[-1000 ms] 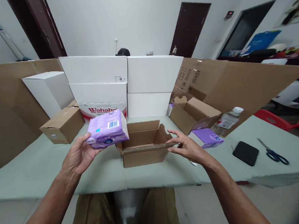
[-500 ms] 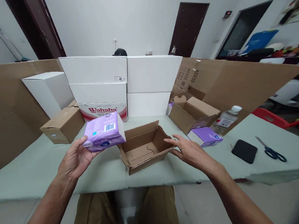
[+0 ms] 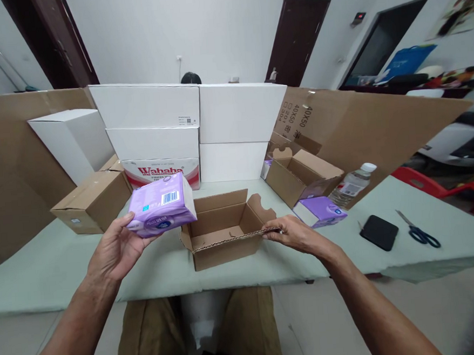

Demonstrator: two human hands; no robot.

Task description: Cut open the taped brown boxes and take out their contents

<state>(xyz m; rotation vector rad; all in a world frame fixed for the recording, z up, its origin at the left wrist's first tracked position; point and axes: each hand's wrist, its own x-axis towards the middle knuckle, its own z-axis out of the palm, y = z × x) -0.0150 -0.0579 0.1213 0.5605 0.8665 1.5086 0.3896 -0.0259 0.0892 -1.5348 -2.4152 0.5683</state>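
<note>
My left hand grips a purple tissue pack by its left end, holding it up beside the left end of an open cardboard box. A barcode and a blue logo show on the wrapper. The box stands on the table in front of me, its inside visible with a thin dark strand on the bottom. With fingers and thumb pinched, my right hand holds the box's near right corner at the rim. Just beyond that hand lies another purple tissue pack.
A second open cardboard box and a clear bottle stand at right. Nearer lie a black flat case and scissors. White boxes form a wall behind; a closed cardboard box sits left on the green-covered table.
My right hand has closed on the box's near right corner, and the box has tilted or shifted slightly. The tissue pack stays in my left hand; the view has moved a little.
</note>
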